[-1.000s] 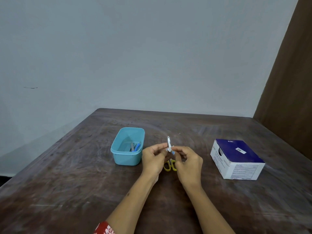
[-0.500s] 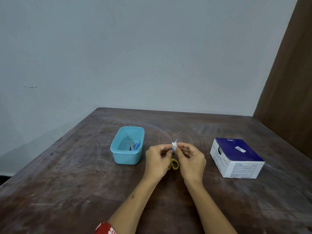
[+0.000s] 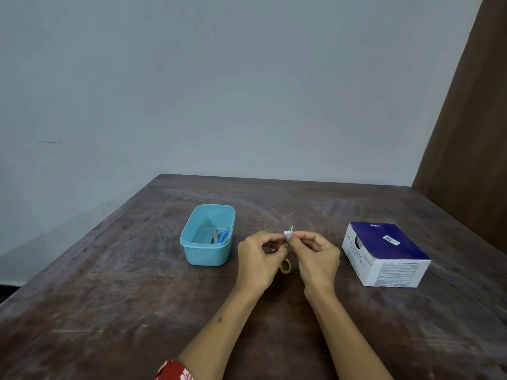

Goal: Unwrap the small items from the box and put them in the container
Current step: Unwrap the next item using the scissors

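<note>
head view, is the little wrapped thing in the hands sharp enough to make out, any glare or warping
Head view: the small item pinched between left hand and right hand is too tiny and soft to identify; lighting is even, with dull sheen on the table, no harsh glare; wide-angle lens visibly slants the edges.

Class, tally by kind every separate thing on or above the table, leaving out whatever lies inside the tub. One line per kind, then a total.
Hands: 2, left hand and right hand
Wrapped item, pinched by both: 1
Container: 1, turquoise
Box: 1, blue and white
Yellow loop, partly hidden: 1
Total: 6
</note>
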The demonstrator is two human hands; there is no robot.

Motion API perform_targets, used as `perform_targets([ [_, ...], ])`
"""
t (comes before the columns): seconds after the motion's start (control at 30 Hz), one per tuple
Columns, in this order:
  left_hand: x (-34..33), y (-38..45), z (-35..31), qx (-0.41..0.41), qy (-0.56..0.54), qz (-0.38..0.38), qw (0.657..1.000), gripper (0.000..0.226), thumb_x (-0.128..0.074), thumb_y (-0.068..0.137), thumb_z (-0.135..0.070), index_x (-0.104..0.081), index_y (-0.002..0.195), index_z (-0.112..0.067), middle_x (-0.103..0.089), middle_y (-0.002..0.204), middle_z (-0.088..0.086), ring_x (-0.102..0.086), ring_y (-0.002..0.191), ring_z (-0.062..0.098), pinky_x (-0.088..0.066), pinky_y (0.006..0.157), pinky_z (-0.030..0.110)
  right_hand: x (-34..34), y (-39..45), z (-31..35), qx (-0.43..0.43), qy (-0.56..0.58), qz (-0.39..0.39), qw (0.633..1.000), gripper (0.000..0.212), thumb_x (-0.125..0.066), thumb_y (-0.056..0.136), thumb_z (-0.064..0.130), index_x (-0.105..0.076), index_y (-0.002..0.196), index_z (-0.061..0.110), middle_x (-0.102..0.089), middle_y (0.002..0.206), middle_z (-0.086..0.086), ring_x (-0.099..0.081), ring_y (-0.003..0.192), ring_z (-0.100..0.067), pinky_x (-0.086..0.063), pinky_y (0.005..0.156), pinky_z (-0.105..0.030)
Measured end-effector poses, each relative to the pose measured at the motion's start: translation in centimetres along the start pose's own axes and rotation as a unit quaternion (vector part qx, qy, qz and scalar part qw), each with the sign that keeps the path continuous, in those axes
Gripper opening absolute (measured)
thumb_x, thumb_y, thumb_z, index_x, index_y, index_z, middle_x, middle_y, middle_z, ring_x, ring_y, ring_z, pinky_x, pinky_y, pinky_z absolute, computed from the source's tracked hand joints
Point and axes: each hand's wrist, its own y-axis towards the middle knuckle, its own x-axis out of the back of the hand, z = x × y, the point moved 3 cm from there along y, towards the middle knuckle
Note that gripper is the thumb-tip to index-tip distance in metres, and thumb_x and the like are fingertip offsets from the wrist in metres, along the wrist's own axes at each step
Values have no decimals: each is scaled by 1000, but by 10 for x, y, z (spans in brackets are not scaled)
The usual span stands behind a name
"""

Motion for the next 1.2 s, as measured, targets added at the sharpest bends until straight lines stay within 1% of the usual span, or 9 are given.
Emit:
perform_targets([
  [0.17, -4, 3, 6, 48, -62, 34, 996, 27, -72, 74, -1, -73, 92, -21, -73, 84, -6, -69, 81, 7, -57, 76, 25, 2, -1, 7, 2, 33, -9, 999, 17, -71, 72, -9, -67, 71, 6, -68, 65, -7, -64, 54, -10, -52, 55, -18],
  [0.27, -7, 4, 10, 90, -108, 43, 989, 26, -73, 75, -1, -72, 97, -14, -74, 87, 3, -71, 84, 15, -58, 78, 33, 2, -3, 11, 15, 28, -7, 999, 18, -72, 71, -11, -66, 73, 6, -68, 67, -7, -63, 54, -6, -50, 53, -15],
  [0.47, -2, 5, 10, 89, -98, 18, 991, 24, -70, 75, 6, -74, 86, -15, -74, 79, 1, -71, 75, 12, -56, 68, 20, -2, -7, 14, 61, -42, 32, 997, 19, -75, 69, -7, -67, 75, 9, -68, 71, -2, -65, 61, 1, -48, 55, -10],
  [0.63, -6, 4, 10, 99, -96, 50, 989, 21, -77, 70, -1, -74, 86, -12, -73, 75, -1, -70, 72, 8, -56, 68, 20, 1, -6, 22, 55, 19, -1, 998, 24, -74, 73, -6, -63, 90, 6, -68, 73, -6, -62, 54, 1, -46, 48, -10],
  [0.8, -4, 5, 8, 102, -121, 28, 987, 20, -72, 72, 8, -73, 88, -5, -69, 67, -10, -67, 65, 2, -53, 62, 14, -1, -7, 16, 47, -28, 34, 998, 27, -72, 72, -8, -63, 92, 8, -69, 74, -7, -62, 54, 3, -44, 52, -7],
  [0.87, -3, 5, 9, 104, -125, 27, 986, 20, -72, 72, 7, -73, 88, -6, -70, 68, -8, -68, 68, 4, -55, 64, 16, -1, -6, 16, 53, -36, 34, 997, 29, -73, 71, -6, -63, 91, 12, -70, 73, -6, -63, 58, 2, -45, 55, -7],
  [1.0, -6, 4, 9, 109, -120, 44, 986, 21, -76, 71, 1, -73, 87, -13, -73, 78, 1, -70, 75, 11, -57, 71, 23, 2, -2, 17, 63, -33, 9, 997, 32, -76, 70, -1, -62, 92, 16, -71, 68, 6, -64, 63, 0, -45, 59, -7],
  [1.13, -2, 7, 14, 125, -116, 25, 985, 27, -70, 75, 5, -70, 98, -9, -72, 83, 1, -69, 78, 11, -57, 69, 21, 0, -5, 14, 50, -66, 55, 995, 28, -74, 71, -5, -62, 93, 7, -68, 63, 22, -61, 60, 10, -42, 55, -4],
  [1.2, -2, 8, 15, 130, -114, 30, 985, 31, -70, 76, 4, -68, 103, -9, -71, 85, 0, -69, 80, 10, -57, 71, 23, -1, -5, 15, 48, -60, 57, 995, 30, -73, 71, -6, -60, 95, 5, -68, 63, 21, -60, 59, 11, -42, 54, -4],
])
